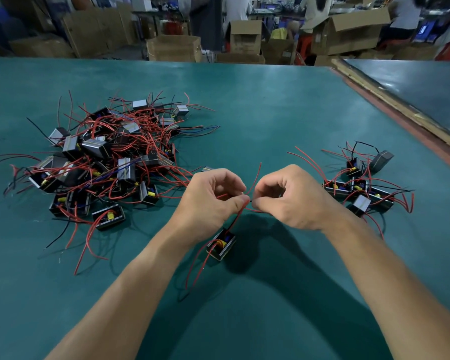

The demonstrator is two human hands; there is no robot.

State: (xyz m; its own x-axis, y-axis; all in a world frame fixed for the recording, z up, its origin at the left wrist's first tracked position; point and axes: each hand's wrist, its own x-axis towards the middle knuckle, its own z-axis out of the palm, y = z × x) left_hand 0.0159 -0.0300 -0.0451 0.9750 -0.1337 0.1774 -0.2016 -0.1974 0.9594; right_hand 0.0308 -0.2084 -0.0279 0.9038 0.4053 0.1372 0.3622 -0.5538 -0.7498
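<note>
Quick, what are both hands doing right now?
Left hand: closed, pinching a red wire.
Right hand: closed, pinching a second red wire.

Curled fingers of the left hand (213,201) and right hand (291,201) hide the stretch of thin red wire (236,216) pinched between them; whether its tips touch is too small to tell. Both forearms run off the bottom edge. Lower pieces in the tangled pile of small black wired blocks (102,162) lie buried. The brown cardboard boxes (348,29) beyond the green table (270,113) are blurred.
</note>
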